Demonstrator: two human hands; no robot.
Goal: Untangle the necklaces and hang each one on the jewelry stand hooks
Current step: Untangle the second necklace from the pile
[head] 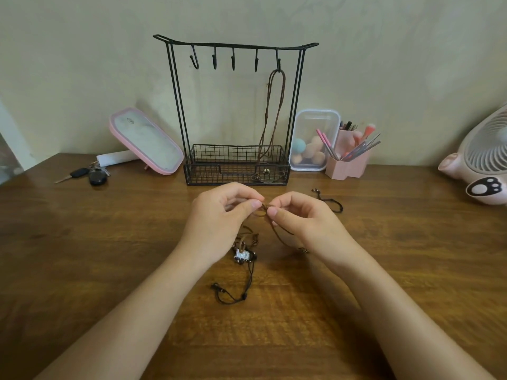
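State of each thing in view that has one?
Black wire jewelry stand: upright, four hooks bare, rightmost taken.
Brown cord necklace on the stand: hung.
Second brown cord: looped, pinched by left hand and right hand.
Black cord necklace with metal pendant: on table, unhung.
Pink-framed mirror: tilted back.

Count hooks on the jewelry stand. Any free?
5, along the jewelry stand top bar, left to right: first hook, second, third and fourth are bare; the fifth, rightmost, carries a brown necklace. None seem hidden.
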